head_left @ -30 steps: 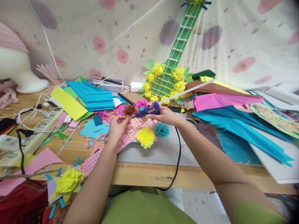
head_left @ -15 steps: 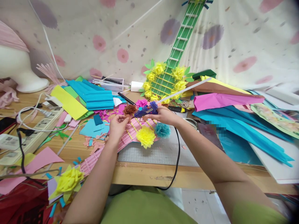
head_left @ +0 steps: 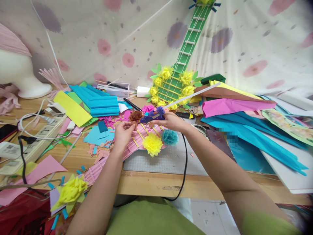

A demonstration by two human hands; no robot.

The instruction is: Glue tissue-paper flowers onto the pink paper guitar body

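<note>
My right hand (head_left: 168,121) is wrapped round a blue glue gun (head_left: 155,115), with a long white glue stick (head_left: 193,94) jutting from its back. Its nozzle points left toward the fingertips of my left hand (head_left: 125,129). Those fingers are pinched together just below a brown paper flower (head_left: 135,116); what they hold is too small to make out. Under both hands lies a pink paper guitar (head_left: 129,148) with yellow strips across it. A yellow paper flower (head_left: 152,144) and a teal paper flower (head_left: 170,137) sit on its near side, a magenta flower (head_left: 148,108) beyond.
A green paper guitar (head_left: 181,65) with yellow flowers leans at the back. Paper sheets (head_left: 239,107) are heaped on the right, scraps (head_left: 102,137) on the left. The gun's black cord (head_left: 186,160) loops over the cutting mat (head_left: 166,163). A power strip (head_left: 41,140) lies left.
</note>
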